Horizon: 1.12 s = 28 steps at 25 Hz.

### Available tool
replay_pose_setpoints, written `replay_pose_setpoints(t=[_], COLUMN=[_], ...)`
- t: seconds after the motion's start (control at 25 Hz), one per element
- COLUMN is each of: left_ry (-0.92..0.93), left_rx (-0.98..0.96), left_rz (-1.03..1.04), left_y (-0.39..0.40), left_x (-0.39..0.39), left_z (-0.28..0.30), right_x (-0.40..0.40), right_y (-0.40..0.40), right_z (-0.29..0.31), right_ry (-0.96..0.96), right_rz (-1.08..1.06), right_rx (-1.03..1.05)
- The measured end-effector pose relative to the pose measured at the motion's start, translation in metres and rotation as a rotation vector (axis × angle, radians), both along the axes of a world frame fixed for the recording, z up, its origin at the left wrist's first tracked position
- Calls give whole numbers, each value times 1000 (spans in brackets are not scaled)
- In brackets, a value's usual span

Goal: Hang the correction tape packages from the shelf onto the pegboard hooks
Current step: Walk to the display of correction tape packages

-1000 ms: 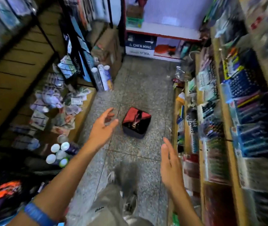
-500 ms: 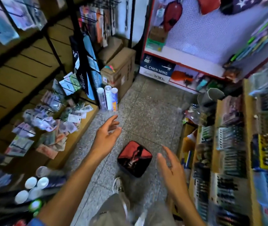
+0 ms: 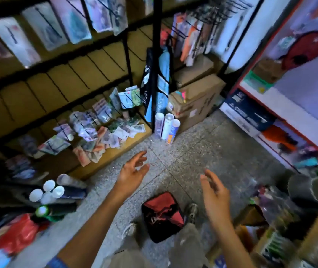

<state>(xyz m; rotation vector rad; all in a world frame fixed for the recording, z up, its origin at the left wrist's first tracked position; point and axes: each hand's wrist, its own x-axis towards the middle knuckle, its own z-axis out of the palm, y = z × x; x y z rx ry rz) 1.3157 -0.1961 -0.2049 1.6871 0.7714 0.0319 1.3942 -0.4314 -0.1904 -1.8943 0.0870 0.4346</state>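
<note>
As the view has swung left off the pen racks, the heap of correction tape packages (image 3: 100, 136) on the low shelf (image 3: 115, 161) now lies ahead-left of the red bag (image 3: 163, 215); left hand (image 3: 133, 172) and right hand (image 3: 215, 194), fingers spread and empty, reach above it, so picking likely comes next.

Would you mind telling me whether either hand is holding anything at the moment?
Nothing is held: the left hand and right hand are both open above the floor.
</note>
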Motion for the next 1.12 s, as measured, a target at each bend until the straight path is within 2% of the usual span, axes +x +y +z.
replay_pose_setpoints(t=[0.16, 0.28, 0.48, 0.64, 0.72, 0.88, 1.0, 1.12], left_ry=[-21, -1, -26, -1, 11, 54, 132, 126], left_rx=[4, -4, 35, 4, -10, -51, -75, -15], left_rz=[290, 489, 623, 748, 752, 611, 525, 498], left_y=[-20, -15, 13, 67, 106, 204, 249, 280], left_x=[26, 34, 19, 13, 15, 23, 25, 23], left_z=[-2, 2, 0, -24, -40, -60, -65, -83], right_x=[82, 121, 149, 147, 145, 148, 164, 177], right_y=[6, 14, 72, 142, 179, 250, 280, 309], right_z=[-11, -20, -29, -43, -50, -53, -64, -66], right_ry=[-11, 6, 68, 94, 72, 65, 81, 94], right_rz=[319, 457, 656, 775, 824, 846, 816, 746], right_rx=[-25, -12, -7, -52, -74, -125, -165, -174])
